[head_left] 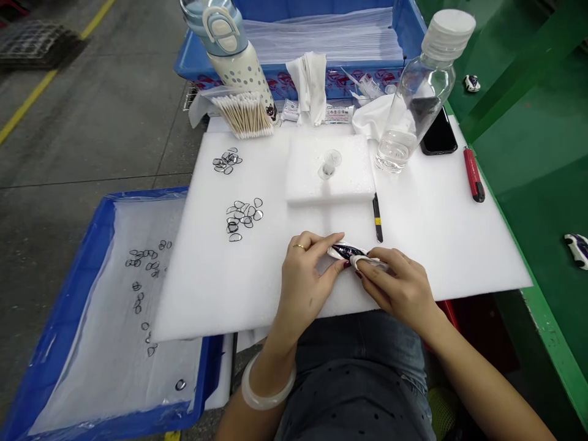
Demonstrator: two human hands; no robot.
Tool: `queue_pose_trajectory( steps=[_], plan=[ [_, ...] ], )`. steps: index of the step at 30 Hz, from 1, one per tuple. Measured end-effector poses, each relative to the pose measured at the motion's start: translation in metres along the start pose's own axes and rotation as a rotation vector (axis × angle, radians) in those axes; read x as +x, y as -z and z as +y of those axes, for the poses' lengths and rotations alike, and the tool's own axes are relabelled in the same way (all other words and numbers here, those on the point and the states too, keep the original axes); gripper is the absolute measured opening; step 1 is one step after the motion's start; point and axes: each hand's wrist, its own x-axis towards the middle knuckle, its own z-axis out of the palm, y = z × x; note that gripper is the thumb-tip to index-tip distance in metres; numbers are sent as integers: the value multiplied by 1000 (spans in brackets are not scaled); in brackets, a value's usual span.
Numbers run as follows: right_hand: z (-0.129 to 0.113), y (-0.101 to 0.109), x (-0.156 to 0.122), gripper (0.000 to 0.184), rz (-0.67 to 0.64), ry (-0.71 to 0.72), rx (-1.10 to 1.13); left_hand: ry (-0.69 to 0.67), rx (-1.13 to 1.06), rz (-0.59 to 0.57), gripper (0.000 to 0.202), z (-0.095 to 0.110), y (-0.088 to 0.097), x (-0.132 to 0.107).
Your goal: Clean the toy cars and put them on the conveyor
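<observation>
My left hand (307,275) pinches one end of a small white and dark purple toy car (348,250) between thumb and fingers, just above the foam board's front edge. At the other end, my right hand (399,282) has its fingers closed on a bit of white cloth (367,262) pressed against the car. The fingers hide part of the car. Beyond my hands lie black tweezers (377,219) with a yellow band, beside a white foam block (331,184) that bears a small clear cup (331,162).
Thin black rings (243,217) lie in two groups on the white board (206,294); more are in the blue tray (101,245) at left. Behind stand cotton swabs (243,115), a tumbler (239,64), a clear bottle (416,98) and a phone (440,131). A red cutter (473,174) lies right.
</observation>
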Motion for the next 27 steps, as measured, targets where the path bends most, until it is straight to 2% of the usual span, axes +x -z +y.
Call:
queue_pose_trajectory(
  steps=[7, 13, 15, 19, 27],
  plan=[
    [1, -1, 5, 15, -10, -66, 8, -22, 5, 10, 41, 1, 0, 0],
    [25, 10, 18, 18, -94, -423, 210, -21, 5, 5, 42, 0, 0, 0],
    [31, 12, 20, 15, -132, -484, 276, -35, 11, 2, 41, 0, 0, 0],
    [31, 10, 17, 13, -158, -491, 336, -36, 38, 15, 38, 2, 1, -1],
    [27, 7, 13, 15, -146, -421, 290, 0, 63, 7, 36, 7, 1, 0]
  ],
)
